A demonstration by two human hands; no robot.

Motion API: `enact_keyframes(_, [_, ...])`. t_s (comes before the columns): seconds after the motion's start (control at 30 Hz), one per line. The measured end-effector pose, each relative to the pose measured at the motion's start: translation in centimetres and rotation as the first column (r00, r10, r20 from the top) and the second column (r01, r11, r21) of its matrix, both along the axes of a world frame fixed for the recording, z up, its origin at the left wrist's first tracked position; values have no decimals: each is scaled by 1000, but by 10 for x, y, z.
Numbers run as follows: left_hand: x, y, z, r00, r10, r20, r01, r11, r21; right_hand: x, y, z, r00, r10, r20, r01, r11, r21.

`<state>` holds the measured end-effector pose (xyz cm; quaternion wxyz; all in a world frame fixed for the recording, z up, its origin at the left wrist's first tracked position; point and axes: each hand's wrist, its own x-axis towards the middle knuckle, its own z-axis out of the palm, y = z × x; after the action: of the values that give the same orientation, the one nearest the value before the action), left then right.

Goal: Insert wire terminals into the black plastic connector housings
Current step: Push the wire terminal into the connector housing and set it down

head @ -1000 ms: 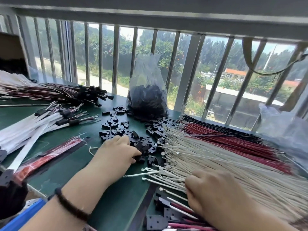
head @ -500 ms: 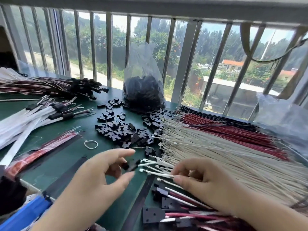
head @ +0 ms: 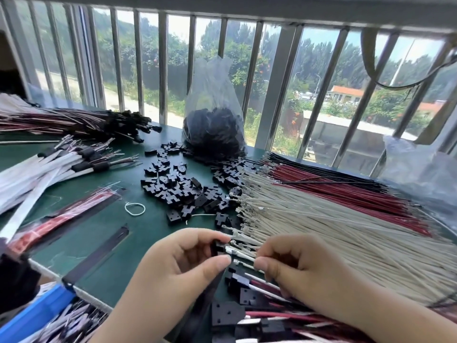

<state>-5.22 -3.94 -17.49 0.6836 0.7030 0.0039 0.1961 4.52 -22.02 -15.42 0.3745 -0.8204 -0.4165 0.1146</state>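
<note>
Pinching a black housing (head: 217, 246), my left hand (head: 183, 263) has lifted from the 12 o'clock pile; my right hand (head: 294, 266) now pinches a white wire's terminal (head: 233, 250) at its mouth (insertion looks imminent).

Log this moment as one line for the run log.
step: terminal insertion | left hand: pinches black housing | right hand: pinches white wire, terminal at housing | seated: cannot tell

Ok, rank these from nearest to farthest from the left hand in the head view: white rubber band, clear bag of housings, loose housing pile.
From the left hand:
1. Loose housing pile, just beyond.
2. White rubber band, beyond, leftward; close to call against the pile.
3. Clear bag of housings, far, by the window bars.
</note>
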Motion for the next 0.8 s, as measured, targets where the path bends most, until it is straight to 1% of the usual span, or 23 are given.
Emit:
enact_keyframes(0.07, [1, 0, -1, 999, 37, 14, -36, 998, -54, 0, 0, -1, 999, -31, -17, 32, 998, 48])
enact_keyframes(0.13, [3, 1, -4, 998, 63, 18, -61, 995, -76, 1, -1, -1, 997, -74, -29, 77, 987, 138])
enact_keyframes(0.2, [3, 1, -6, 998, 65, 4, -64, 996, -60, 2, -2, 1, 995, -100, 25, 93, 976, 195])
enact_keyframes(0.33, [3, 1, -7, 999, 32, -21, -33, 997, -68, 1, -4, 3, 986, -102, 132, 72, 973, 218])
enact_keyframes(0.4, [5, 1, -8, 999, 30, -31, -32, 997, -74, -1, -3, 3, 982, -109, 156, 75, 976, 207])
enact_keyframes(0.5, [8, 1, -9, 998, 54, -45, -58, 993, -105, -3, -2, 1, 974, -101, 201, 75, 988, 132])
enact_keyframes(0.57, [7, 1, -8, 998, 50, -37, -53, 994, -100, -4, -1, -2, 967, -93, 236, 74, 993, 89])
enact_keyframes(0.67, [5, 0, -8, 999, 47, 5, -47, 998, -37, -4, -1, -4, 957, -91, 276, 75, 995, 68])
enact_keyframes(0.73, [5, -2, -8, 999, 44, 8, -44, 998, 33, -2, -1, -5, 952, -95, 292, 84, 995, 51])
enact_keyframes(0.8, [5, -2, -9, 999, 46, 3, -46, 997, 68, 0, -1, -6, 950, -87, 299, 83, 996, 24])
